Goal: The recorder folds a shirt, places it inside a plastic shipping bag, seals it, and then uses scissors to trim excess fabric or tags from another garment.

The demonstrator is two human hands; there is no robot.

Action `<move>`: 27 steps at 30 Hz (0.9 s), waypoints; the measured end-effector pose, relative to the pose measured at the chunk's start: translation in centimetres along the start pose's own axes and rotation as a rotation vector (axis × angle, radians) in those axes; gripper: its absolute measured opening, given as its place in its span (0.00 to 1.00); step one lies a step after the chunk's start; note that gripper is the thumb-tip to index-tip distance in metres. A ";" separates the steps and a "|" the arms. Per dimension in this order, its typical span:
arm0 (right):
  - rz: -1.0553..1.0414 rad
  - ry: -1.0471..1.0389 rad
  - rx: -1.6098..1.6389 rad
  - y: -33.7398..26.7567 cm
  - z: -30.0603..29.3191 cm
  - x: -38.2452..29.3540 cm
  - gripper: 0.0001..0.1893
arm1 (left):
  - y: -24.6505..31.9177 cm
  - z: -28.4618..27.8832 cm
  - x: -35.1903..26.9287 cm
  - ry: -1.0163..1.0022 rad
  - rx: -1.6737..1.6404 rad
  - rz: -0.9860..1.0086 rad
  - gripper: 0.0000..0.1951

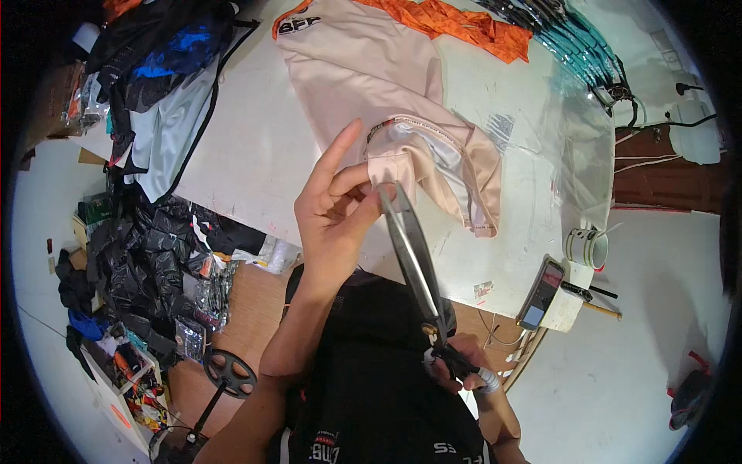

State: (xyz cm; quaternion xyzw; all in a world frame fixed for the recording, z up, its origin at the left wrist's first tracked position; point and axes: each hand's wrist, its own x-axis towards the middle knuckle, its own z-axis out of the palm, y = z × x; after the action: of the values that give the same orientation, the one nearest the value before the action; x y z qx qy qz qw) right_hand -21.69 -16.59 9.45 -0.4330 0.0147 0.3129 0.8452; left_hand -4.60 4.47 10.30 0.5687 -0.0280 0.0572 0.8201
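A pale pink garment (371,75) with orange parts and a printed band along its hem lies on the white table. My left hand (339,203) pinches a folded edge of the pink fabric between thumb and fingers, its index finger stretched out. In my right hand (464,362) are large metal scissors (414,261), with tape wrapped around their handles. The blades point away from me, and their tips reach the fabric at my left thumb. Whether the tips touch the cloth cannot be told.
Dark, blue and white garments (168,127) hang over the table's left edge. Packed teal items (579,52) lie at the back right. A phone (542,293) and a round cup-like container (585,248) stand by the right corner. Black plastic bags (145,261) are piled lower left.
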 end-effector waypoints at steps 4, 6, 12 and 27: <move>0.121 0.032 -0.141 -0.9 -0.4 0.1 0.35 | 0.0 0.3 -0.1 -0.012 -0.100 0.007 0.35; 0.072 -0.003 -0.013 -1.0 -0.4 0.6 0.32 | 0.0 0.5 0.0 -0.002 -0.117 -0.004 0.35; 0.103 -0.049 0.061 -1.9 -0.7 1.0 0.29 | 0.2 0.6 0.0 0.013 -0.170 -0.041 0.34; 0.064 -0.089 0.153 -1.1 -1.5 1.0 0.29 | 0.4 1.1 0.1 0.025 -0.216 -0.038 0.35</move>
State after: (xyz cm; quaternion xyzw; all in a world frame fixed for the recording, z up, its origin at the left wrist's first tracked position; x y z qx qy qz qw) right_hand -19.97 -17.68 9.01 -0.3519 0.0147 0.3567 0.8653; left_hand -4.57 3.54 11.06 0.4769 -0.0130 0.0456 0.8777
